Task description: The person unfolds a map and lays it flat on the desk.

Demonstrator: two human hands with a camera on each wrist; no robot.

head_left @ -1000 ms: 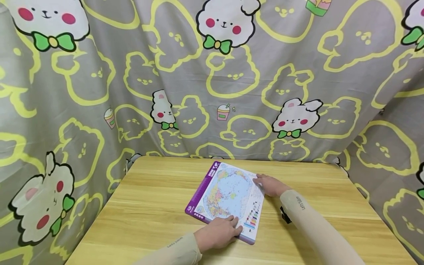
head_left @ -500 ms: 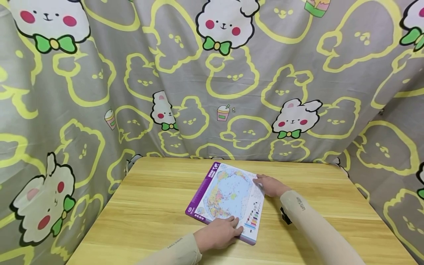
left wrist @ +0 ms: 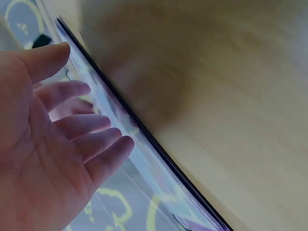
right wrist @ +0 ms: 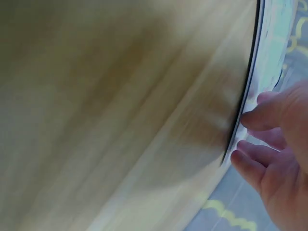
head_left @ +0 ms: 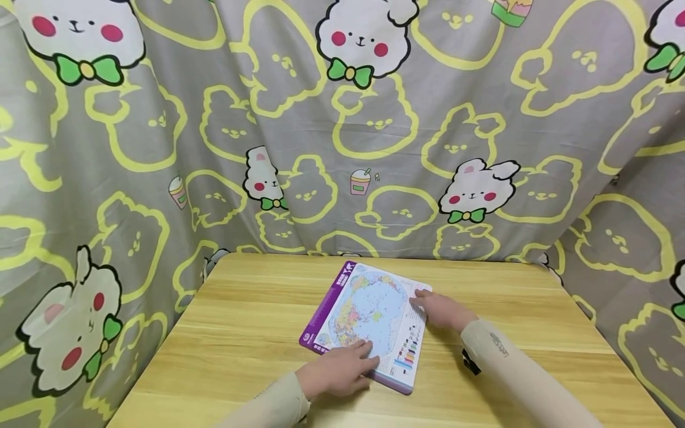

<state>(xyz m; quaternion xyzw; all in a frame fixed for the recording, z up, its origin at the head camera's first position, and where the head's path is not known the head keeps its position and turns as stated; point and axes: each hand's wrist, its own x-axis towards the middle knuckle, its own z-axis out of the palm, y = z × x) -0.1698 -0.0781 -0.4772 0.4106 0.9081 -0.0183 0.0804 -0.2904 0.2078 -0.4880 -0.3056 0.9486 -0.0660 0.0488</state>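
A flat board printed with a world map (head_left: 382,309), with a purple band along its left side, lies askew on the wooden table in the head view. My left hand (head_left: 337,370) reaches over its near edge, fingers spread and relaxed across the lower part of the map. In the left wrist view the left hand (left wrist: 62,130) shows an open palm beside the board's dark thin edge (left wrist: 139,125). At the board's far right side, my right hand (head_left: 441,309) rests its fingertips on the top. The right wrist view has the right hand (right wrist: 279,144) with loosely bent fingers at the board's edge (right wrist: 248,82).
The light wooden table (head_left: 230,321) reaches back to a grey curtain (head_left: 316,137) with yellow outlines and white bunny faces. More curtain hangs at both sides. Something small and black (head_left: 471,361) shows under the right wrist.
My left hand has shifted a little left and up along the board's near edge. My right hand has slid slightly down and right. The board has barely moved.
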